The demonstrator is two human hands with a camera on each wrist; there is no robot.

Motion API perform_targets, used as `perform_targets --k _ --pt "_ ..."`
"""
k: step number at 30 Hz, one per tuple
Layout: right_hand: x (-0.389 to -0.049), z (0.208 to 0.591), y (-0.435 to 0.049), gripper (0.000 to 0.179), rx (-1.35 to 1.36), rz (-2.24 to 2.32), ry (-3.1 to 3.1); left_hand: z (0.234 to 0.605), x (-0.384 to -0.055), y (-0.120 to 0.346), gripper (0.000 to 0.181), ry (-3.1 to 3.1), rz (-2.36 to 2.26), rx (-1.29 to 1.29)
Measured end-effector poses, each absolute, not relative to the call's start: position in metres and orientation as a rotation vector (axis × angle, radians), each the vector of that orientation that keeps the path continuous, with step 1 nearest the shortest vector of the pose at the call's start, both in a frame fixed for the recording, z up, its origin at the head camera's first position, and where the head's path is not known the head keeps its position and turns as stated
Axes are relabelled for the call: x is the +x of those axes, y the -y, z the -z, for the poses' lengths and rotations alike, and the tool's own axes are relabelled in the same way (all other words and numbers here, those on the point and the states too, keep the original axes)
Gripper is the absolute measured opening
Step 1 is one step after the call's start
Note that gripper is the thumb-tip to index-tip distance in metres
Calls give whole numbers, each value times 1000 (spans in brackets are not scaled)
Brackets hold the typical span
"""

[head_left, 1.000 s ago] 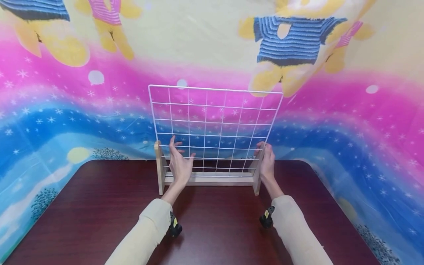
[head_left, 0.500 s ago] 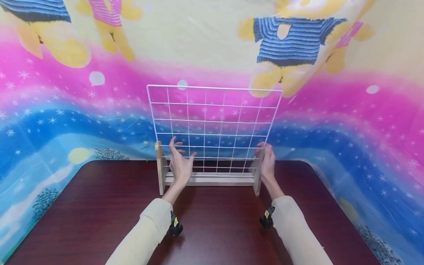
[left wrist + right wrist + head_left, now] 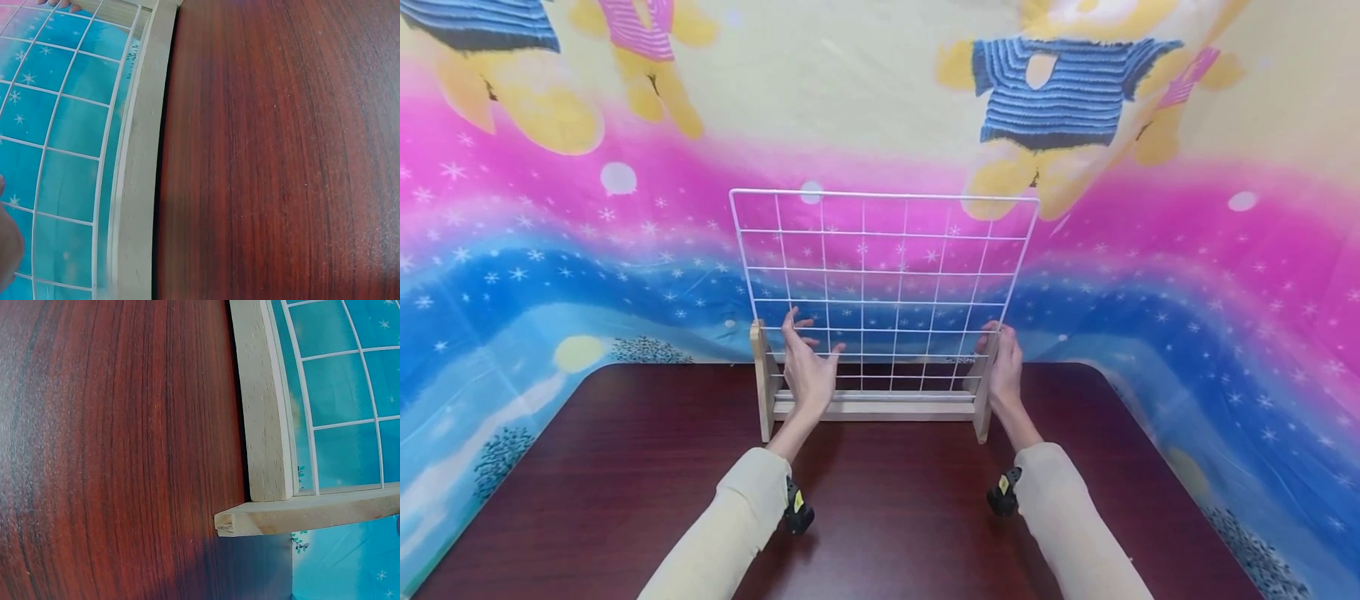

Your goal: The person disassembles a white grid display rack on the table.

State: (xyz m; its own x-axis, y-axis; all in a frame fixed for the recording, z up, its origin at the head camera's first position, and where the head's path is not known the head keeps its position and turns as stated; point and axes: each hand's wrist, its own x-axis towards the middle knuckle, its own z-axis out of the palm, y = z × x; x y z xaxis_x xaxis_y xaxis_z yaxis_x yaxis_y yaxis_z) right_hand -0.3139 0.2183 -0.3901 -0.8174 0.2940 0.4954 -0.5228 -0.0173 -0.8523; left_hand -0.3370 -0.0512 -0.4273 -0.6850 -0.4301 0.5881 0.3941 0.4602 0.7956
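Observation:
A white wire grid panel [image 3: 883, 237] stands upright in a pale wooden stand, which has a crossbar [image 3: 895, 410] and two side uprights. By the left upright [image 3: 762, 379], my left hand [image 3: 808, 375] is in front of the mesh with its fingers extended and thumb spread. My right hand [image 3: 1006, 367] grips the right upright [image 3: 981, 400], fingertips showing on its inner side. Those fingertips [image 3: 65, 5] also appear at the top of the left wrist view. In the right wrist view the crossbar [image 3: 265, 412] meets the foot of the upright [image 3: 300, 515].
The stand is on a dark red-brown wooden table [image 3: 880, 508] with rounded far corners. Behind and beside it hangs a printed cloth [image 3: 850, 100] with bears and snowflakes. Black wrist cameras [image 3: 797, 508] sit below both cream sleeves [image 3: 722, 525].
The grid's top edge has shifted slightly left and up, its right end rising more, so it lies more level. Both hands and the stand stay almost where they were.

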Motion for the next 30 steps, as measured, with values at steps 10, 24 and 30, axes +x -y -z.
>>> perform_targets --k 10,24,30 --pt "-313 391 -218 46 261 -1880 1706 427 -337 51 96 1911 1289 37" --pt "-315 392 -221 46 223 -1902 1707 419 -336 50 94 1918 1305 25" --pt "-315 392 -221 47 231 -1888 1727 419 -336 50 94 1909 1300 26"
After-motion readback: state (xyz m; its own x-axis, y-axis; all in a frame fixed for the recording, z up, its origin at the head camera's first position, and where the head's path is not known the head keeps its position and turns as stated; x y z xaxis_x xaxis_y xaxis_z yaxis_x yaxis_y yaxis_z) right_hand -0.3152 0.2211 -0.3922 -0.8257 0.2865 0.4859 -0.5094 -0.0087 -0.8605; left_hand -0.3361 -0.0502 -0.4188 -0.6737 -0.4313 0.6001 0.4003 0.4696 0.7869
